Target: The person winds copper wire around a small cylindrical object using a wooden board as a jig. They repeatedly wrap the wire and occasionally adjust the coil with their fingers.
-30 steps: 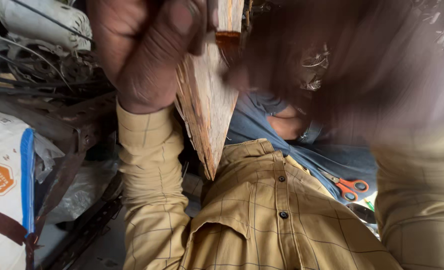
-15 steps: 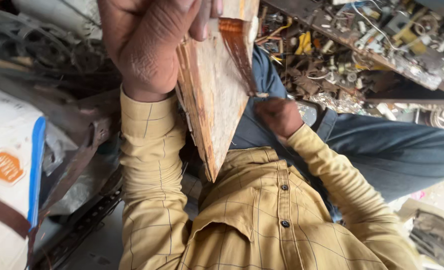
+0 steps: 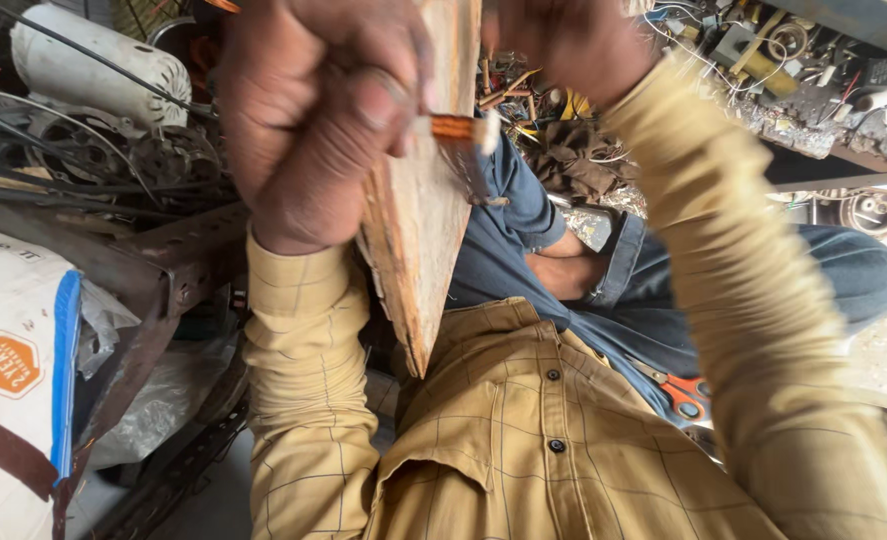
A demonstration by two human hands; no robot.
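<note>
My left hand (image 3: 313,120) is clenched around a tapered wooden board (image 3: 418,240) held upright in front of my chest, its narrow end pointing down. A short bundle of copper-coloured wire with a white tip (image 3: 458,127) is pinched under the thumb against the board's face. My right hand (image 3: 558,40) is up at the board's top right edge with fingers curled and partly cut off by the frame; what it grips is hidden. Both sleeves are yellow checked cloth.
A person in blue denim (image 3: 523,215) sits close behind the board. Orange-handled scissors (image 3: 685,393) lie by my right arm. A white sack (image 3: 13,370), a rusty metal bar (image 3: 153,270) and tangled wires are at left. A cluttered parts shelf (image 3: 803,80) is at upper right.
My right hand has risen from down near the seated person's lap to the board's top edge. The left hand keeps its grip on the board.
</note>
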